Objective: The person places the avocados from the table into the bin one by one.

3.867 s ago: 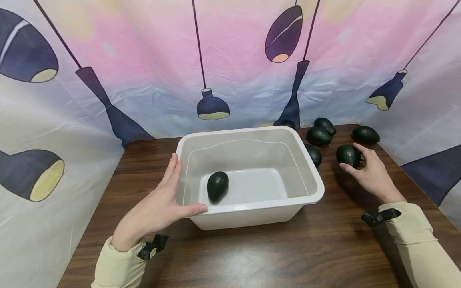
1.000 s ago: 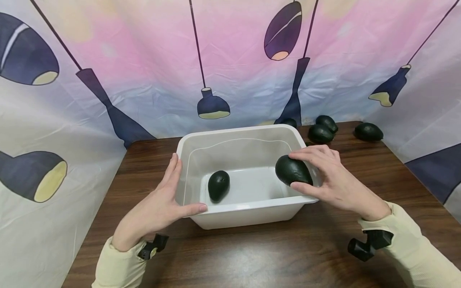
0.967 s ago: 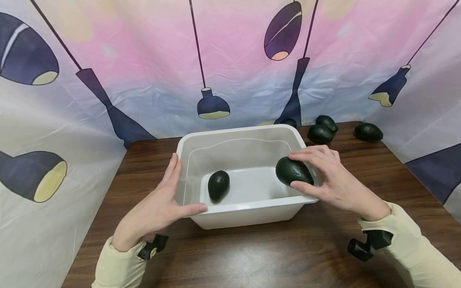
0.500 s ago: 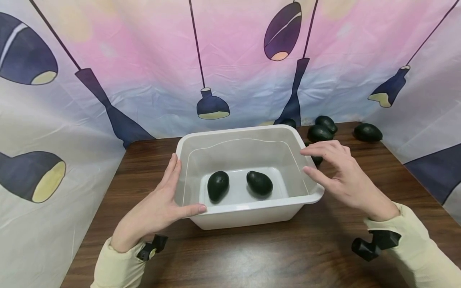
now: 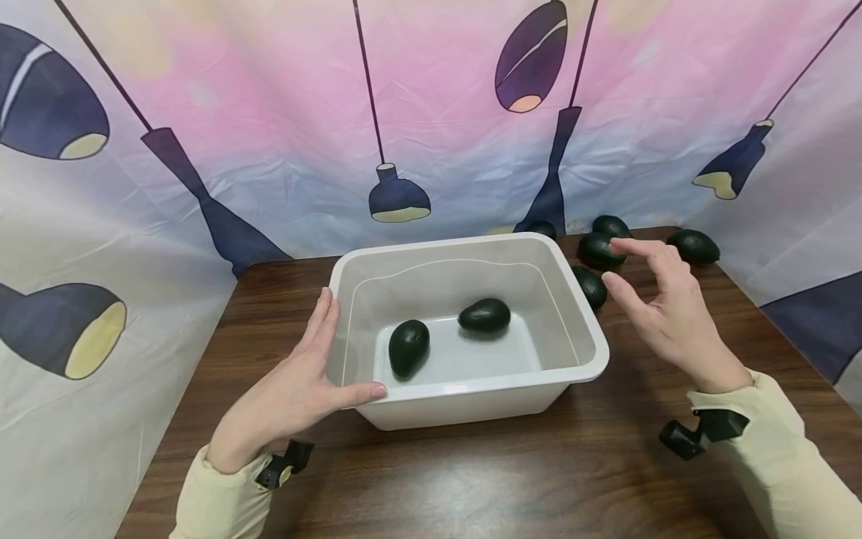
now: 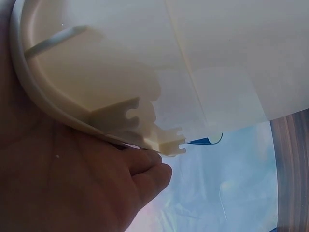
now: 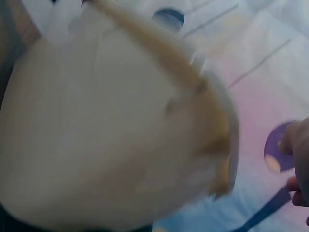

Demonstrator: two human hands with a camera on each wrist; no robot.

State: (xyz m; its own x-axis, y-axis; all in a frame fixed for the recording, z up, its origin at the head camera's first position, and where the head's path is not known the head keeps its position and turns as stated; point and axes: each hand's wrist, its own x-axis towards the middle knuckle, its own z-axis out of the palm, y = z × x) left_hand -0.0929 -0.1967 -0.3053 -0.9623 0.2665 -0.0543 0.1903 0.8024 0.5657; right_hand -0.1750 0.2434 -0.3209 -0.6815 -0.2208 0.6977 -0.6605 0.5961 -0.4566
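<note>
In the head view, a light grey plastic tub [image 5: 465, 400] stands on the table with two dark green avocados inside, one avocado [image 5: 408, 349] at the left and another avocado [image 5: 485, 316] nearer the middle. My left hand [image 5: 289, 400] rests against the tub's left front corner, fingers straight along the left rim, thumb on the front rim. The left wrist view has that hand [image 6: 87, 179] against the outside of the rim. To the right of the tub, my right hand [image 5: 673, 314] is in the air holding nothing, thumb and fingers apart, close to an avocado [image 5: 601, 251] it partly overlaps.
Beside the tub's right wall lies an avocado [image 5: 590, 287]. Farther back are another avocado [image 5: 610, 226] and one avocado [image 5: 694, 247] near the table's right edge. Part of an avocado [image 5: 542, 229] shows behind the tub. A printed cloth [image 5: 289, 150] hangs behind the brown table [image 5: 471, 479].
My right hand brought an avocado over the tub and let it go inside; it rolled toward the back wall. That hand then moved right toward the remaining avocados. The left hand stayed put.
</note>
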